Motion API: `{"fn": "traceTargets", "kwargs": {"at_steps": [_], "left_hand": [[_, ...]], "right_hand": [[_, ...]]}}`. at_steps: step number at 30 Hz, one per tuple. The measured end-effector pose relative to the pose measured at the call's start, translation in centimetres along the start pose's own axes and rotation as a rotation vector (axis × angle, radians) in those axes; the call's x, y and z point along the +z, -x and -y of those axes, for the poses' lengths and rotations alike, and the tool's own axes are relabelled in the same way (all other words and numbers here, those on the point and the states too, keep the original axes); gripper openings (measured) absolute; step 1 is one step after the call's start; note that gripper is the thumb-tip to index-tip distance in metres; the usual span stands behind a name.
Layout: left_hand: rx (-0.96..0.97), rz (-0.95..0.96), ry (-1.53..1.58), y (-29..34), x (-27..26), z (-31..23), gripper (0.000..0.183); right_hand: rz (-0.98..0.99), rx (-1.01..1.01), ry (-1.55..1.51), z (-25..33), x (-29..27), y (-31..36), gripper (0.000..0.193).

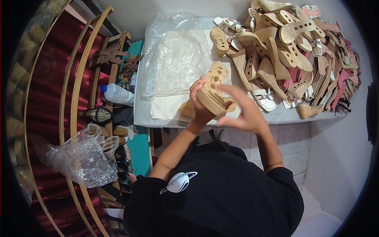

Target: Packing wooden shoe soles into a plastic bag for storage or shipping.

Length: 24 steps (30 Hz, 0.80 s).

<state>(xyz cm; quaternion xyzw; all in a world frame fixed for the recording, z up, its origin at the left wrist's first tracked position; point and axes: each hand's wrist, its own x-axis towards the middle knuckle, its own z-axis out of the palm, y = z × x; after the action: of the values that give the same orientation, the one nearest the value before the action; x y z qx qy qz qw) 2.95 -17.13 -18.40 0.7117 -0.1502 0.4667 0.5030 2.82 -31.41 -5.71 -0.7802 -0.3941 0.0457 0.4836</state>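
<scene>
A pale wooden wedge shoe sole (212, 98) with dark holes along its top is tilted up over the near edge of the table. My left hand (197, 93) grips it from its left side, fingers wrapped round it. Just to its right hovers my right hand (248, 113), slightly blurred, with thumb and fingers apart and nothing between them. Under the held sole, another wooden piece (186, 109) lies on white cloth, partly hidden by my left hand and the sole.
The table (142, 114) carries clear plastic sheeting (173, 59) on the left. A heap of wooden wedge soles (272, 47), white sandals (263, 99) and stacked straps (335, 75) fills the right. A water bottle (118, 94), plastic bag (89, 158) and wooden rack (79, 79) stand left.
</scene>
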Motion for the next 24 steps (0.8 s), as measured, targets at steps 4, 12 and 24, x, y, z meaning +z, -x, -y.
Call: {"fn": "traceTargets", "kwargs": {"at_steps": [4, 12, 24], "left_hand": [[0.057, -0.043, -0.120, 0.9, -0.2, 1.1, 0.089], [0.272, 0.452, -0.818, -0.7, -6.7, 3.7, 0.058], [-0.220, 0.777, -0.389, 0.5, -9.4, 3.8, 0.082]], "right_hand": [[0.086, -0.156, 0.333, 0.3, 1.5, -0.2, 0.052], [0.419, -0.261, -0.026, -6.5, -6.0, -0.1, 0.046], [0.495, -0.065, -0.186, -13.8, -5.4, -0.4, 0.029]]}}
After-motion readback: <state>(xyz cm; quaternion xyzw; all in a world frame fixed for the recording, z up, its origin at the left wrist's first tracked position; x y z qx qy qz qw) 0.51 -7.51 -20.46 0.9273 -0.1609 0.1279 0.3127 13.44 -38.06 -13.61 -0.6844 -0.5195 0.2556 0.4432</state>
